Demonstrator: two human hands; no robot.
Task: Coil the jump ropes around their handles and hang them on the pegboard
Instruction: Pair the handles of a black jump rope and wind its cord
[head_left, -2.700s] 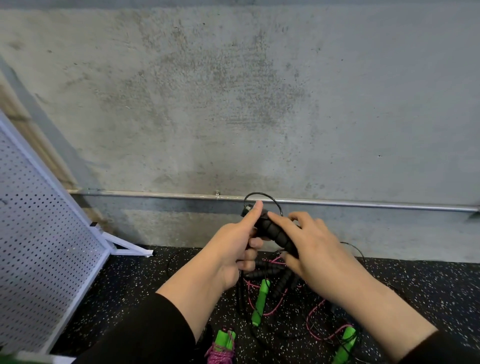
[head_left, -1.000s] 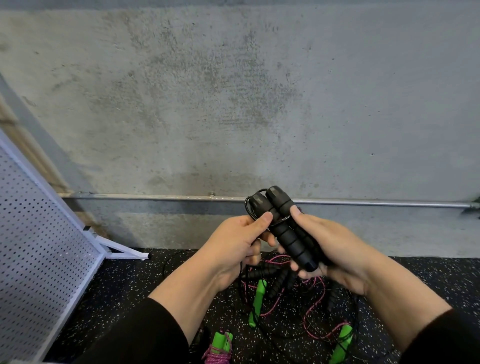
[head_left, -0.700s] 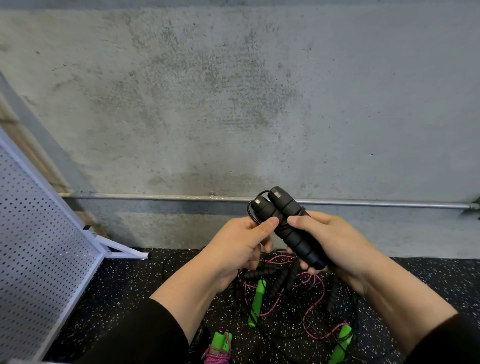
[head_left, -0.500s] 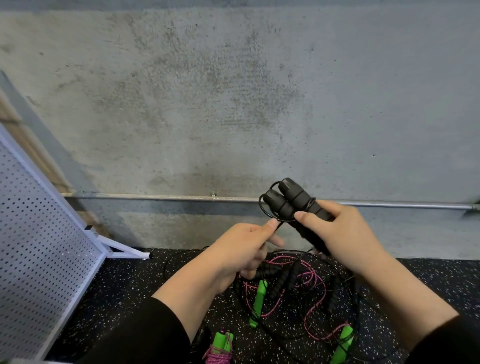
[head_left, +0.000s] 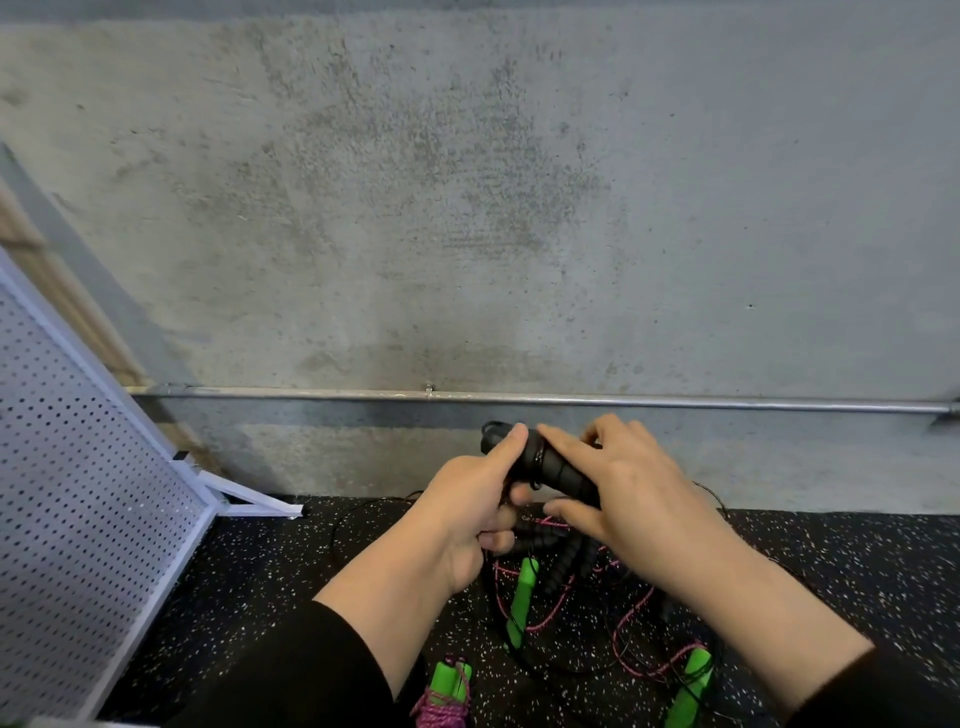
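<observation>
A pair of black foam jump-rope handles (head_left: 550, 465) is held side by side in front of the wall. My left hand (head_left: 467, 514) grips their near end, thumb lying along the top. My right hand (head_left: 623, 488) holds them from the right, index finger over the top and thumb underneath. A thin black rope loops out at the handles' far tip and one turn rings them. The white pegboard (head_left: 78, 493) leans at the left. On the floor lie loose green handles (head_left: 522, 597) tangled with pink rope and more black handles (head_left: 558, 558).
A coiled pink rope with green handles (head_left: 449, 696) lies at the bottom centre, another green handle (head_left: 688, 686) at the lower right. A metal pipe (head_left: 571, 400) runs along the concrete wall. The pegboard's white foot (head_left: 249, 499) sticks out on the speckled black floor (head_left: 260, 597).
The black handles have dropped lower and tilted flatter. My right hand moved from gripping them below to lying over their top, and my left thumb now rests on them.
</observation>
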